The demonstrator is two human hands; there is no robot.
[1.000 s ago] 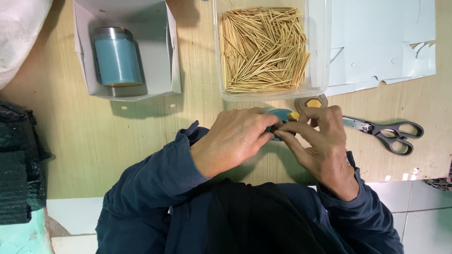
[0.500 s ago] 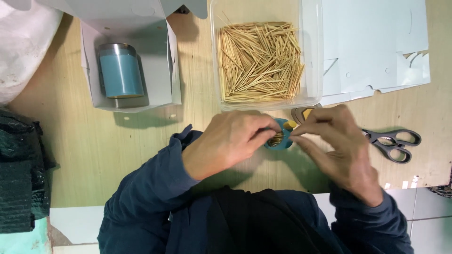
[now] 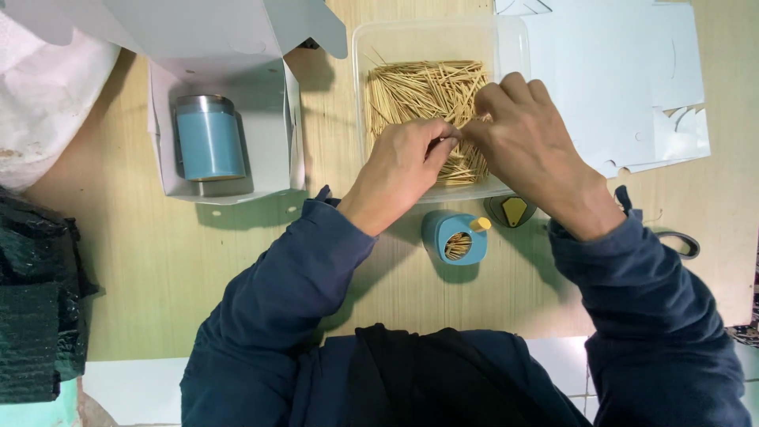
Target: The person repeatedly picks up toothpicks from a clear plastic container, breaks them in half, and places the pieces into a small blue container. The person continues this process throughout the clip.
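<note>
Both hands, left hand (image 3: 403,162) and right hand (image 3: 526,138), are now off the blue holder (image 3: 455,237) and over the toothpicks (image 3: 419,95) in the clear tub (image 3: 439,43).

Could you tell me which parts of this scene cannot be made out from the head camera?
- Scissors: mostly hidden by the right sleeve.
- Toothpicks: partly covered by the left hand and right hand.
- Grey lid: partly behind the clear tub.
- Fingertip grip: unclear.

Pale matt wooden toothpicks (image 3: 423,91) in a clear glossy plastic tub (image 3: 512,39) — smooth wood-grain table (image 3: 158,269), matt white cardboard box (image 3: 277,150).
</note>
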